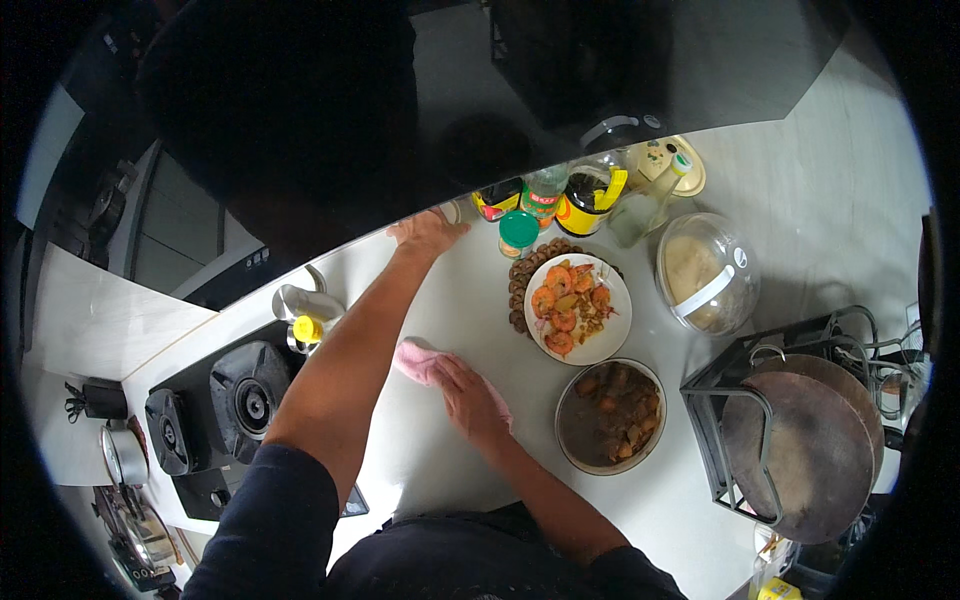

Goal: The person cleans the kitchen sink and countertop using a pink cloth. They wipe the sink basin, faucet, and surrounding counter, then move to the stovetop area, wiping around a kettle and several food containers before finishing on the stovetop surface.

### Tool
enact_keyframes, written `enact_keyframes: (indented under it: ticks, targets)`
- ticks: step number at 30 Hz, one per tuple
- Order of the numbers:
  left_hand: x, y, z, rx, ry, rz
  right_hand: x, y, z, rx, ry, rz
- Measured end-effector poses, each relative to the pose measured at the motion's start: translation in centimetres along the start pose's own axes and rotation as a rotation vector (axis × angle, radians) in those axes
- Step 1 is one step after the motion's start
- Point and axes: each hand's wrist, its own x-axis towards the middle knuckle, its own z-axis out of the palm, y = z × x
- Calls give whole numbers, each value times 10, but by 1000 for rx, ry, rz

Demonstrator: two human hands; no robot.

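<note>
My right hand (469, 401) lies flat on a folded pink cloth (418, 361), pressing it against the white countertop (442, 480). Farther back, my left hand (429, 231) reaches to the rear of the counter, beneath the edge of a dark range hood. Beside its fingers shows the curved rim of a small container (451, 211), mostly covered by the hand and hood. Whether the fingers grip it is unclear. Right of both hands, a white plate of cooked shrimp (577, 307) rests partly on a brown woven trivet (519, 289). Nearer me stands a bowl of dark stew (609, 416).
Along the back are a green-lidded jar (518, 232), a glass bottle (645, 210) and several condiment bottles. A clear-domed container (707, 274) and a black rack (739, 442) holding round boards (802, 450) stand right. A gas stove (251, 405) and a yellow-capped bottle (307, 328) are left.
</note>
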Motion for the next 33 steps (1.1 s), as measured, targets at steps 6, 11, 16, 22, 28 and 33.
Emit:
enact_keyframes:
  ticks: [6,11,16,22,28,33]
  targets:
    - [9,-10,11,-34,1,3,-2,3,4,-13,41,-14]
    - [-23,-30,29,15,76,-17,4,9,4,-2,30,3]
    - [-89,-52,41,-51,108,59,8,-5,-16,-298,59,-37]
    - [-156,-80,68,-92,220,185,-50,-13,-29,-294,98,117]
    - [-214,-116,84,-335,315,414,-61,-36,-71,184,178,524]
    - [-223,-127,78,-558,215,306,-15,-67,-92,339,419,356]
